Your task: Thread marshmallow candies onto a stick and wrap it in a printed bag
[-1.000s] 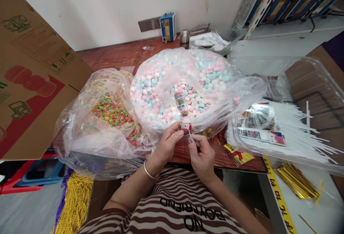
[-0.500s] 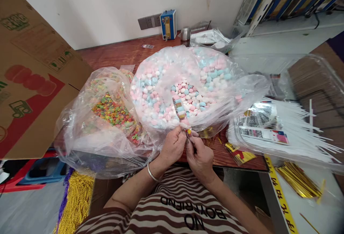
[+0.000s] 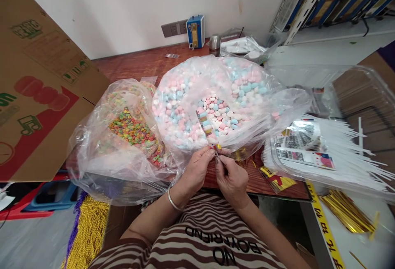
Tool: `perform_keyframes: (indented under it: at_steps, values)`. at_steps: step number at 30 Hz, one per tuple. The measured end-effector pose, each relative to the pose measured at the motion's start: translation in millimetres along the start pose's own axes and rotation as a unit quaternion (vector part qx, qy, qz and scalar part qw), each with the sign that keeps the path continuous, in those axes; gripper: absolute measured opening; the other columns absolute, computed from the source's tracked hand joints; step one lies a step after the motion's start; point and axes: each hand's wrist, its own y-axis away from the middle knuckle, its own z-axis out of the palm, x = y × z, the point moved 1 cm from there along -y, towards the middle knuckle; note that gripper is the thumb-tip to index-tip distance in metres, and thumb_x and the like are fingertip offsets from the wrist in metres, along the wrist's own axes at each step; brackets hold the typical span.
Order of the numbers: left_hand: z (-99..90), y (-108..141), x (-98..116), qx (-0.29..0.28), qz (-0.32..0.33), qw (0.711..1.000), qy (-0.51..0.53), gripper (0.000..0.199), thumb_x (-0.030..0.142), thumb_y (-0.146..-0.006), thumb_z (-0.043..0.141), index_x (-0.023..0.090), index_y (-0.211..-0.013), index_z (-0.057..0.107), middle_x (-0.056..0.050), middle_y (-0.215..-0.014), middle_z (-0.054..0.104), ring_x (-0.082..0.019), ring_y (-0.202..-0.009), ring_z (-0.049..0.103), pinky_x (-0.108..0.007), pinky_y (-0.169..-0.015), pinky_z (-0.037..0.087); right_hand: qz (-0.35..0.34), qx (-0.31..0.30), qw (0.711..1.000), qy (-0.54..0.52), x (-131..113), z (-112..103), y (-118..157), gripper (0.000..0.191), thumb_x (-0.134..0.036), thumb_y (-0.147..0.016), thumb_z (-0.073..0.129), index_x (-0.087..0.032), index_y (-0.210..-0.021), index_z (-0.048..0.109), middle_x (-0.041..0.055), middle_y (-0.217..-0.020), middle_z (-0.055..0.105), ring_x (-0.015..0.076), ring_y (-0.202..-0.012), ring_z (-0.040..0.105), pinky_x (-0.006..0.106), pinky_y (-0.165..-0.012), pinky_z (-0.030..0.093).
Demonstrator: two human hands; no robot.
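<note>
My left hand [image 3: 195,170] and my right hand [image 3: 231,176] meet at the table's front edge, both pinching the lower end of a small narrow candy packet [image 3: 205,125] filled with pastel candies. The packet stands up and leans left over a big clear bag of pink, blue and white candies [image 3: 212,100]. A thin white stick [image 3: 217,152] shows between my fingertips at the packet's neck. A silver bangle sits on my left wrist.
A clear bag of coloured ring candies [image 3: 129,131] lies left of the big bag. A cardboard box [image 3: 37,96] stands at far left. White sticks in plastic [image 3: 336,149] and gold twist ties [image 3: 345,213] lie at right. A blue device [image 3: 195,31] stands by the wall.
The packet has tilted from upright to leaning left. My fingers have closed in tighter around its lower end, and both hands have shifted slightly down.
</note>
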Motion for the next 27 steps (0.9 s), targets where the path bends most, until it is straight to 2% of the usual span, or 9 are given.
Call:
perform_keyframes:
  at_steps: [6, 9, 11, 14, 17, 19, 21, 25, 27]
  values:
    - [-3.6, -4, -2, 0.015, -0.007, 0.999, -0.04, 0.022, 0.033, -0.086, 0.067, 0.017, -0.101, 0.075, -0.008, -0.1, 0.077, -0.024, -0.106, 0.069, -0.037, -0.101, 0.051, -0.002, 0.015, 1.0, -0.011, 1, -2, 3, 0.014, -0.019, -0.1, 0.053, -0.021, -0.104, 0.066, 0.0063, -0.08, 0.078, 0.0176, -0.063, 0.071, 0.027, -0.062, 0.05]
    - [-4.5, -2, 0, 0.092, 0.068, 0.987, -0.117, 0.033, 0.025, -0.081, 0.076, 0.02, -0.111, 0.066, -0.008, -0.11, 0.073, -0.019, -0.1, 0.07, -0.033, -0.095, 0.053, 0.053, 0.004, 0.998, -0.041, 1, -2, 5, 0.01, -0.02, -0.099, 0.056, -0.02, -0.101, 0.066, 0.0041, -0.073, 0.075, 0.0162, -0.058, 0.068, 0.025, -0.057, 0.047]
    - [-6.6, 0, 0, 0.146, 0.153, 0.956, -0.202, 0.042, 0.02, -0.08, 0.077, 0.022, -0.117, 0.059, -0.007, -0.115, 0.069, -0.017, -0.098, 0.07, -0.032, -0.093, 0.054, 0.094, -0.01, 0.993, -0.066, 0, -1, 5, 0.009, -0.023, -0.099, 0.057, -0.02, -0.097, 0.065, 0.0015, -0.069, 0.073, 0.0151, -0.054, 0.066, 0.025, -0.054, 0.045]
    - [-14.2, -3, -3, 0.154, 0.262, 0.884, -0.354, 0.041, 0.018, -0.084, 0.072, 0.023, -0.121, 0.055, -0.006, -0.111, 0.067, -0.016, -0.094, 0.071, -0.031, -0.088, 0.056, 0.164, -0.039, 0.977, -0.131, -4, -3, 2, 0.01, -0.026, -0.098, 0.057, -0.02, -0.094, 0.064, -0.0003, -0.067, 0.071, 0.0133, -0.055, 0.064, 0.023, -0.055, 0.045]
    - [-24.9, -12, -6, 0.134, 0.352, 0.779, -0.502, 0.043, 0.016, -0.085, 0.069, 0.021, -0.123, 0.051, -0.006, -0.107, 0.065, -0.016, -0.09, 0.069, -0.031, -0.08, 0.059, 0.265, -0.086, 0.931, -0.235, -7, -6, -3, 0.017, -0.032, -0.097, 0.056, -0.019, -0.089, 0.063, -0.0035, -0.061, 0.063, 0.0104, -0.051, 0.054, 0.022, -0.053, 0.042]
    - [-30.5, -18, -8, 0.127, 0.399, 0.709, -0.567, 0.044, 0.016, -0.085, 0.068, 0.02, -0.125, 0.049, -0.009, -0.11, 0.065, -0.019, -0.096, 0.068, -0.032, -0.078, 0.059, 0.334, -0.119, 0.884, -0.305, -8, -7, -6, 0.023, -0.038, -0.097, 0.057, -0.019, -0.084, 0.062, -0.0069, -0.054, 0.052, 0.0085, -0.045, 0.041, 0.022, -0.047, 0.034]
    - [-33.6, -21, -12, 0.13, 0.435, 0.659, -0.6, 0.039, 0.013, -0.087, 0.065, 0.019, -0.122, 0.049, -0.011, -0.11, 0.066, -0.021, -0.102, 0.068, -0.033, -0.079, 0.059, 0.389, -0.143, 0.832, -0.369, -7, -6, -7, 0.027, -0.043, -0.094, 0.06, -0.02, -0.08, 0.059, -0.0094, -0.05, 0.042, 0.0075, -0.043, 0.032, 0.022, -0.042, 0.027]
    - [-36.5, -23, -17, 0.126, 0.466, 0.62, -0.619, 0.027, 0.006, -0.092, 0.054, 0.018, -0.116, 0.053, -0.012, -0.108, 0.069, -0.021, -0.106, 0.069, -0.033, -0.084, 0.059, 0.474, -0.142, 0.736, -0.463, -4, 0, -9, 0.032, -0.049, -0.085, 0.066, -0.023, -0.073, 0.052, -0.0119, -0.047, 0.035, 0.0066, -0.039, 0.023, 0.022, -0.038, 0.02]
    - [-38.7, -22, -17, 0.111, 0.471, 0.617, -0.621, 0.024, 0.008, -0.094, 0.055, 0.018, -0.116, 0.056, -0.012, -0.108, 0.072, -0.02, -0.106, 0.071, -0.032, -0.087, 0.059, 0.492, -0.134, 0.72, -0.471, -2, 2, -10, 0.033, -0.049, -0.083, 0.067, -0.024, -0.071, 0.049, -0.0123, -0.046, 0.034, 0.0063, -0.038, 0.022, 0.022, -0.037, 0.019]
